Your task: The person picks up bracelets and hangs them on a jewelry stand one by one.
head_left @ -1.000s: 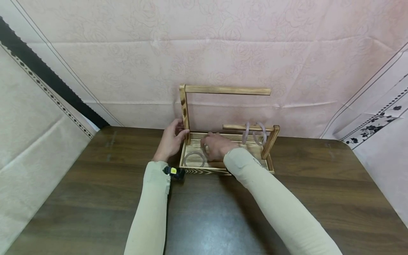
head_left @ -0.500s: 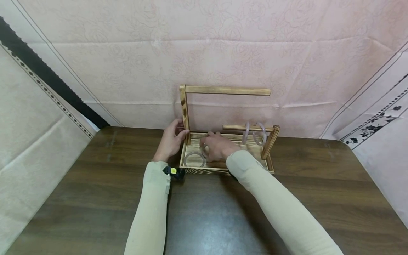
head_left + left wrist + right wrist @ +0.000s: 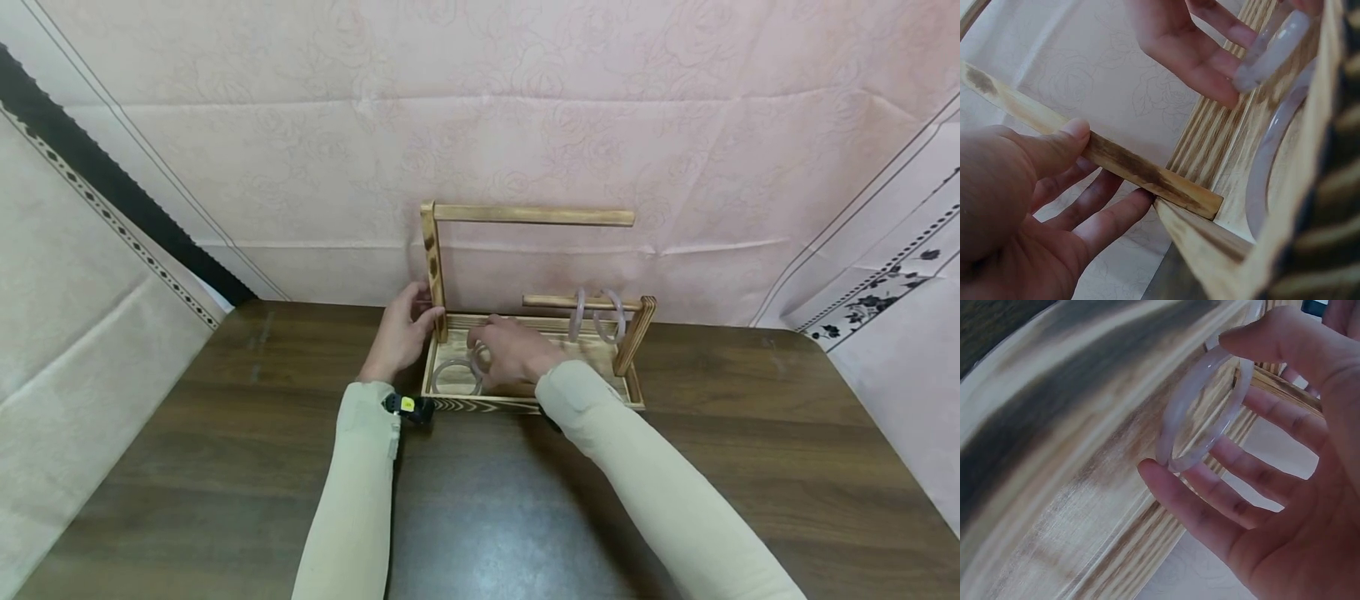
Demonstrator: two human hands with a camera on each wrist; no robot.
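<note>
A wooden bangle stand (image 3: 480,405) has a shallow tray, a tall left post (image 3: 1141,172) with a high bar (image 3: 532,216), and a shorter right post with a low bar (image 3: 543,301). My left hand (image 3: 401,333) grips the tall post between thumb and fingers near its foot. Inside the tray, my right hand (image 3: 513,350) holds a pale, translucent bangle (image 3: 1182,403), thumb on one side and fingertips on the other. Another bangle (image 3: 1257,181) lies in the tray's left part, overlapping the held one in the head view. Two pale lilac bangles (image 3: 578,315) hang on the low bar.
The stand rests on a dark brown wooden table (image 3: 225,467), close to its back edge. Behind hangs a pink patterned cloth (image 3: 525,125). A small black device (image 3: 408,405) is strapped to the left wrist, close to the tray's front left corner.
The right hand has shifted very slightly left with the bangle in its fingers. The left hand keeps its grip on the post, and the stand has not visibly moved.
</note>
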